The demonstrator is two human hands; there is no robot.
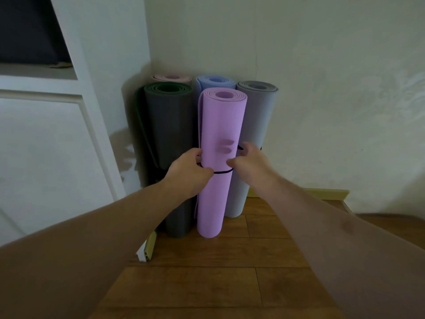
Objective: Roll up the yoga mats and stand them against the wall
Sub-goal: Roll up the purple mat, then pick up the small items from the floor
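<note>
Against the pale plaster wall (322, 65), where it meets a white panelled door (46, 146), five rolled yoga mats stand upright on the wooden plank floor (207, 284). Two stand at the front: a thick dark grey mat (170, 139) with a green inner face, and beside it, just to the right, a smooth lilac mat (220, 125) that stands nearest the room. Three stand behind, close to the wall: a pale pink mat (171, 77) of which only the top spiral shows, a light blue mat (216, 81) likewise mostly hidden, and a light grey mat (255, 125) at the right end. Open floor runs in front and to the right of the cluster; a yellowish skirting strip (322, 195) edges the wall. One thin dark elastic band (220, 172) loops the lilac mat around its middle. The left hand (188, 168) curls on the roll's left side with its fingers at the band; the right hand (249, 161) hooks the band on the right side, thumb toward the roll's front.
</note>
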